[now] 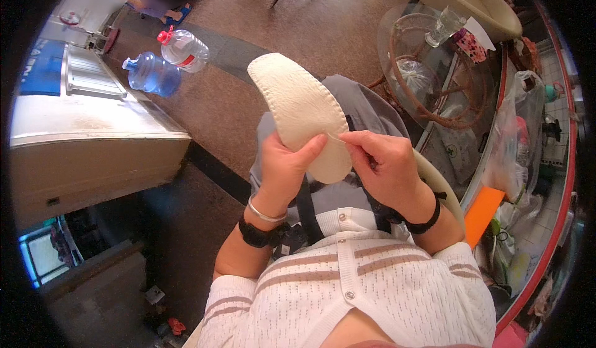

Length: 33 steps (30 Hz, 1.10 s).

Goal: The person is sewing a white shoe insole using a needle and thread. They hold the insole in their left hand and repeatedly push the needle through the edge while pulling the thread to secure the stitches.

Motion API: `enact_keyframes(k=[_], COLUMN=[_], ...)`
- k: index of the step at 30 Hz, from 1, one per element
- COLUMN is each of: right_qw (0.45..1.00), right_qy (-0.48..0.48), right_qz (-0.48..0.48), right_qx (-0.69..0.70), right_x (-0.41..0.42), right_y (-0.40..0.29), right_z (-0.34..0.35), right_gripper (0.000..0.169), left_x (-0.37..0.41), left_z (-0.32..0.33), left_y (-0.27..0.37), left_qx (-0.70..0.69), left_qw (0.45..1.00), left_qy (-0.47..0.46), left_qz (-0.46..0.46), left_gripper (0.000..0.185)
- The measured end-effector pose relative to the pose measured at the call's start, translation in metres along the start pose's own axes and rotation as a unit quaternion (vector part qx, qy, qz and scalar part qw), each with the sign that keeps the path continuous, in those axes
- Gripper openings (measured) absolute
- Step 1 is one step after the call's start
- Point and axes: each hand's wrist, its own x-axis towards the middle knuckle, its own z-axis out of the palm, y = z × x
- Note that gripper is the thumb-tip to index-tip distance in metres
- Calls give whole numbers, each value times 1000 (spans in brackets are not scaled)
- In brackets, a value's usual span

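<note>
A cream-coloured shoe insole (298, 96) with stitches along its edge is held out over my lap. My left hand (286, 161) grips it from the left, thumb on the upper face near the heel end. At the right edge my right hand (384, 161) pinches something thin with thumb and index finger, close to the insole. A pale thread or needle (334, 138) shows between the left thumb and the right fingertips; which one it is I cannot tell. Below the insole are my grey trousers (363, 101).
On the left floor stand a clear plastic bottle (188, 50) with a red cap and a blue water jug (153, 74). To the right is a round glass table (391, 36) holding a glass mug (444, 29). A white chest freezer (102, 120) is at left; a person sits at upper left.
</note>
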Motion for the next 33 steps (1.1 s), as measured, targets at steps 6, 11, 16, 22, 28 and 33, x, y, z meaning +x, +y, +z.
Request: enact_keyframes(k=[6, 11, 16, 22, 28, 33], right_qw=[1000, 1000, 1000, 1000, 1000, 1000], right_qy=[-15, -19, -21, -22, -20, -16], right_qz=[4, 7, -4, 6, 8, -10], right_qx=[-9, 2, -3, 5, 6, 9], right_x=[0, -4, -3, -4, -4, -4], right_y=[2, 6, 7, 7, 6, 9], right_z=[-1, 1, 3, 3, 2, 4], right_gripper=[18, 20, 20, 19, 20, 24], left_x=[2, 3, 3, 3, 3, 3], left_z=[-2, -2, -3, -1, -2, -2], left_y=[0, -2, -2, -2, -3, -3], left_qx=[-12, -1, 4, 3, 9, 8], left_qw=[1000, 1000, 1000, 1000, 1000, 1000], left_qy=[-9, 4, 7, 14, 12, 15], left_qz=[-5, 6, 10, 6, 11, 5], left_gripper=[27, 27, 28, 27, 27, 28])
